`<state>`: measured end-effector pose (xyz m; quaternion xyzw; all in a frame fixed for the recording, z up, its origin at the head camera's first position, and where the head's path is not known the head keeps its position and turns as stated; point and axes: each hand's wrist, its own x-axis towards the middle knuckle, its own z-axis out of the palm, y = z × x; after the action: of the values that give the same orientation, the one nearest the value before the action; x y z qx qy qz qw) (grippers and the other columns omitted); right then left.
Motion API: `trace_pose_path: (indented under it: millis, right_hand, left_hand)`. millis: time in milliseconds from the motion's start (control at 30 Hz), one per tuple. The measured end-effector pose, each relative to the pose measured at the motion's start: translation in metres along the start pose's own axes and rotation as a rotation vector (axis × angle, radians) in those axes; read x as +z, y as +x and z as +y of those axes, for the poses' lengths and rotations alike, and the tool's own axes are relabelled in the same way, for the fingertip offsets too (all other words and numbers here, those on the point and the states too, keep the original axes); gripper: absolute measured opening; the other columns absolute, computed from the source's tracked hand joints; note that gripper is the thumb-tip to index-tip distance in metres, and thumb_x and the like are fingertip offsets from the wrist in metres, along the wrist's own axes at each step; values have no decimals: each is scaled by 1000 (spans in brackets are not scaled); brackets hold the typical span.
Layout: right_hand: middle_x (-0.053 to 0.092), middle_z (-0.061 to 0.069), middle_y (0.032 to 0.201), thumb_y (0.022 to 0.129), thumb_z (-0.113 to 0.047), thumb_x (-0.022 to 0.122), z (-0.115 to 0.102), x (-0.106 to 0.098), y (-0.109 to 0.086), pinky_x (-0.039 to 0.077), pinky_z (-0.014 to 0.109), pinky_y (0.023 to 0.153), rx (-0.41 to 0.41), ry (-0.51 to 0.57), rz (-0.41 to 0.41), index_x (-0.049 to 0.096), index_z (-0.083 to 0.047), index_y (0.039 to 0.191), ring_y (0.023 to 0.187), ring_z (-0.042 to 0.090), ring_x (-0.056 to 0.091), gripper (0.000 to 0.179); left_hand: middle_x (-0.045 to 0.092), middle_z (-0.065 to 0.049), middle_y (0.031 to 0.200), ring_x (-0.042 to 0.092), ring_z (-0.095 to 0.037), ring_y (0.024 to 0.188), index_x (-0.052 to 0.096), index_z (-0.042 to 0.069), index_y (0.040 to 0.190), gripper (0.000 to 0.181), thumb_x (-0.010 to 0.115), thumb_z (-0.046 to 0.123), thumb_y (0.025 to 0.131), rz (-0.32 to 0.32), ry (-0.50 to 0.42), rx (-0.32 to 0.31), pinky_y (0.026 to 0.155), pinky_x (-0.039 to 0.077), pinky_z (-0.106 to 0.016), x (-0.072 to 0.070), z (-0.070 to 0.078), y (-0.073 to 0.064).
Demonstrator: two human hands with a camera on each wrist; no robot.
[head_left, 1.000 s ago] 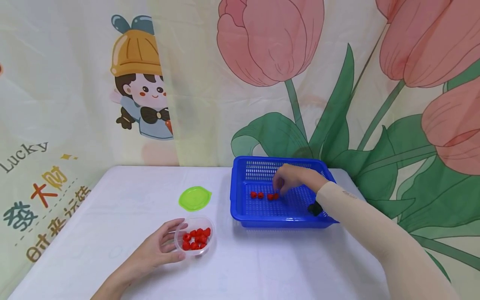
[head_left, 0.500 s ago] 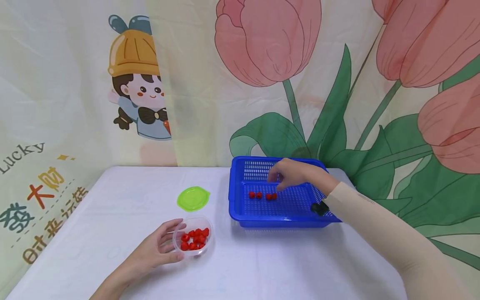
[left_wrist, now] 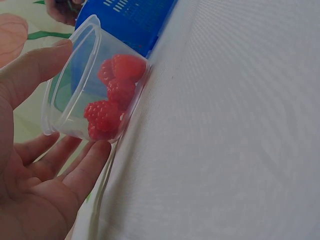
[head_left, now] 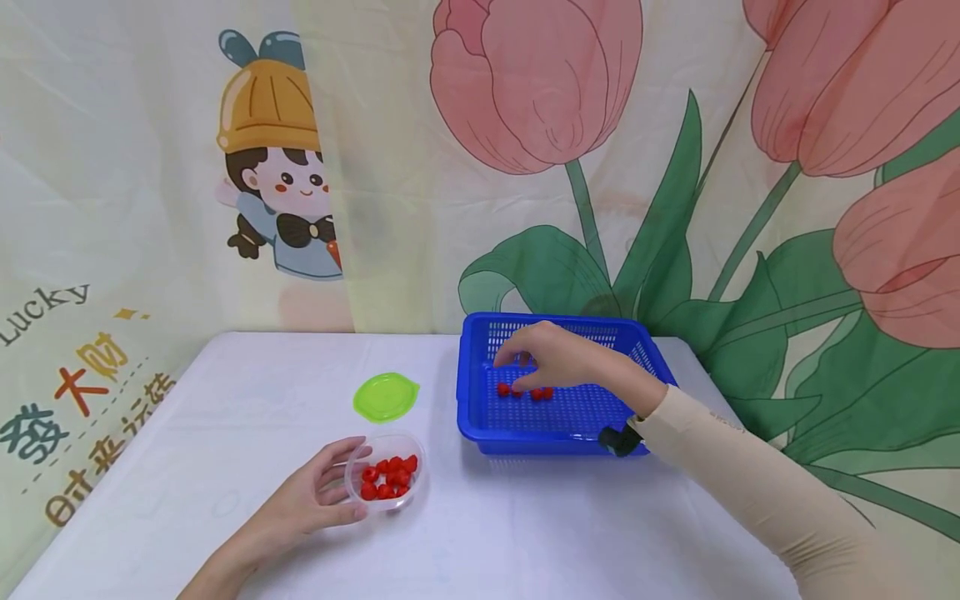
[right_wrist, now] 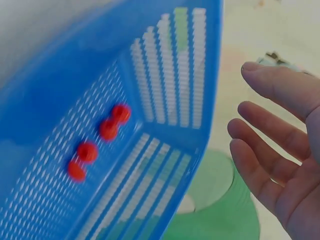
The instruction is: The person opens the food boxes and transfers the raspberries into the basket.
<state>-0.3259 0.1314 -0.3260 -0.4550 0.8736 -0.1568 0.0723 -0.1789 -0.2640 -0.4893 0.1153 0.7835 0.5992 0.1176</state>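
Note:
My left hand curves around a clear plastic tub on the table. Its thumb lies at the rim and its fingers at the opposite side, seen in the left wrist view. Several red raspberries lie in the tub's bottom. Over the blue basket hovers my right hand, fingers spread and bent, holding nothing. Beneath it, several more raspberries lie in a rough row on the basket floor; in the head view the thumb partly covers one.
A bright green lid lies flat behind the tub, left of the basket. The white-covered table ends at a printed cloth backdrop. A dark wrist device hangs over the basket's front rim.
My right hand has moved left across the basket, from above the right-hand berries to above the left-hand ones. The left hand and tub look unmoved.

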Motion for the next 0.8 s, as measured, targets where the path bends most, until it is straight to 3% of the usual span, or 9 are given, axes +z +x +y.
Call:
trace_pose_path:
  millis: [200, 433, 800]
  right_hand:
    - [75, -1, 123, 94, -17, 84, -23, 12, 13, 61, 32, 88, -50, -5, 11, 75, -12, 129, 99, 12, 67, 37]
    - [75, 3, 125, 94, -16, 84, -51, 25, 29, 57, 23, 86, -85, 33, -18, 75, -13, 130, 105, 21, 70, 38]
    - [75, -6, 122, 94, -17, 84, -76, 53, 62, 53, 13, 85, -163, 8, -124, 76, -16, 128, 98, 3, 64, 35]
  left_hand:
    - [45, -18, 161, 44, -44, 148, 37, 16, 161, 87, 87, 16, 89, 3, 0, -13, 102, 50, -14, -1, 1, -1]
    - [45, -18, 161, 44, -44, 149, 38, 16, 161, 87, 87, 17, 89, 6, 5, -17, 102, 51, -15, -1, 2, -1]
    - [45, -19, 162, 45, -44, 147, 36, 15, 161, 88, 87, 17, 89, 5, 1, -26, 103, 53, -19, -1, 2, -1]
